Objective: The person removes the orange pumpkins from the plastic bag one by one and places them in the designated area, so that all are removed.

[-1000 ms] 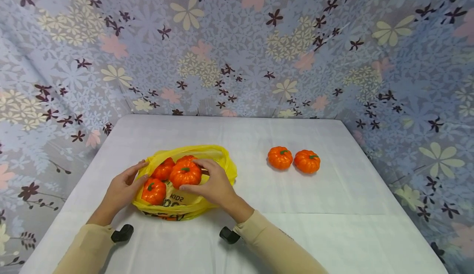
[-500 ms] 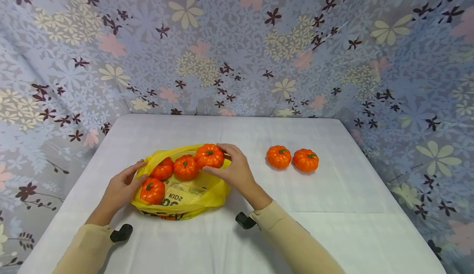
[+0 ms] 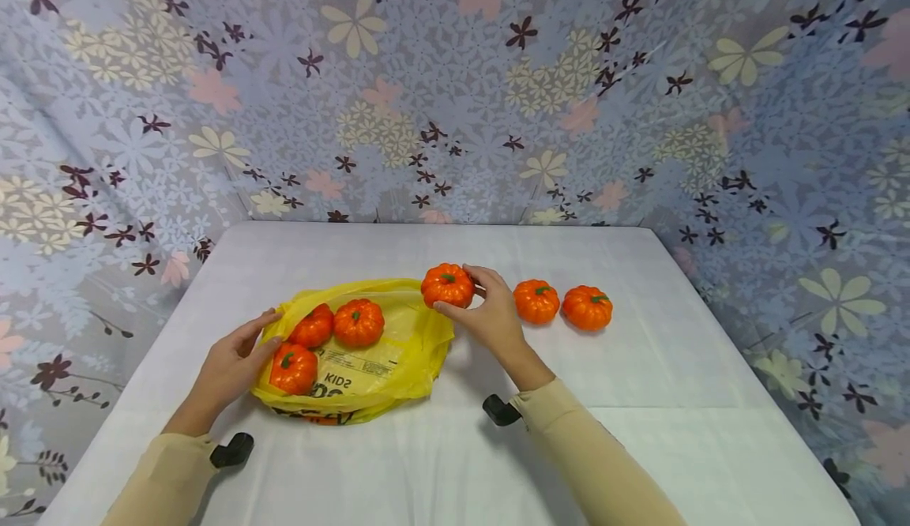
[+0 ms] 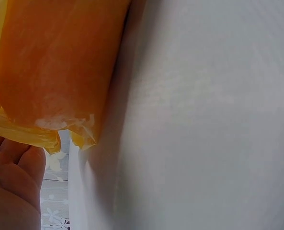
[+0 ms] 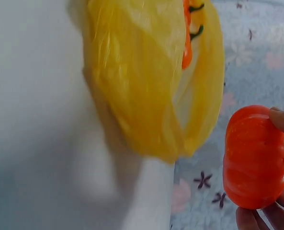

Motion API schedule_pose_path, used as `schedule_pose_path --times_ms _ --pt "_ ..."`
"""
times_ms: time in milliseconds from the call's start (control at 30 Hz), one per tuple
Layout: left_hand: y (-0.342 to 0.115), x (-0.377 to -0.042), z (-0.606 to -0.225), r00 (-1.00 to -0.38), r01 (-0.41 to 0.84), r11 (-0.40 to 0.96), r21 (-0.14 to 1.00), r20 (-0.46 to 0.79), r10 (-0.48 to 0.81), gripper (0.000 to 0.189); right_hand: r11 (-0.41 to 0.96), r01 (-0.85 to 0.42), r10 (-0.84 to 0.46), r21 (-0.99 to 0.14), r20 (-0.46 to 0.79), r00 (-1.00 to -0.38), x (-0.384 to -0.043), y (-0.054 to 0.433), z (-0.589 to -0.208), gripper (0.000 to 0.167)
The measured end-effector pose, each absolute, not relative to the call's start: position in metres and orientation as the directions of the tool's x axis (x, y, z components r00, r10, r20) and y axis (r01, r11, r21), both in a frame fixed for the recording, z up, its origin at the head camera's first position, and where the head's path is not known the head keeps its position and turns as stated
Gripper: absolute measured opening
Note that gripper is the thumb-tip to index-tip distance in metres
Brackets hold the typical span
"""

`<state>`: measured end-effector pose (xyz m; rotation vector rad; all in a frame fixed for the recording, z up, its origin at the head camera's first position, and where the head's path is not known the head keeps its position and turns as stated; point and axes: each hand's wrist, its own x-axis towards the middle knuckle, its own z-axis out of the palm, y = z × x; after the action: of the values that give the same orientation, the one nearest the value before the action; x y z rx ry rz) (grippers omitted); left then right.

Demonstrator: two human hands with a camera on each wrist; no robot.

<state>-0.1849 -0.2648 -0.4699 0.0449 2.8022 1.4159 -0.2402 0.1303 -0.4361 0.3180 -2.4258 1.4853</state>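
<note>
A small orange toy pumpkin [image 3: 447, 286] with a green stem is held between the thumb and fingers of my right hand [image 3: 498, 321], raised just past the right rim of a yellow plastic bag [image 3: 415, 372]. The right wrist view shows the same pumpkin [image 5: 256, 158] gripped at its two sides. At the bag's left rim my left hand [image 3: 231, 368] holds the plastic, thumb toward the inside. Inside the open bag lie three more pumpkins, one of them a pumpkin [image 3: 359, 322] near the middle. The left wrist view shows the bag's side [image 4: 60, 67] with orange behind it.
Two more pumpkins, a left one [image 3: 536, 302] and a right one [image 3: 587, 308], sit side by side on the white-covered table [image 3: 675, 368], right of my right hand. A flowered cloth [image 3: 455, 99] hangs behind the table and along its sides.
My right hand has lifted a pumpkin out of the bag and carried it to the right, past the rim. The left hand stays at the bag's left rim.
</note>
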Motion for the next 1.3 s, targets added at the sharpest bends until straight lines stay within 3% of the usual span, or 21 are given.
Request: schedule_pose_path --times_ms 400,1300 --pt "-0.266 -0.185 -0.468 -1.0 0.021 0.582 0.813 0.008 0.024 0.065 0.43 -0.235 0.087 -0.872 0.3 -0.95 -0.251 0.161 -0.446 0.078" --pt "-0.262 -0.183 -0.468 -1.0 0.008 0.594 0.804 0.002 0.011 0.063 0.644 -0.085 0.109 -0.76 0.201 -0.973 -0.255 0.164 -0.48 0.076"
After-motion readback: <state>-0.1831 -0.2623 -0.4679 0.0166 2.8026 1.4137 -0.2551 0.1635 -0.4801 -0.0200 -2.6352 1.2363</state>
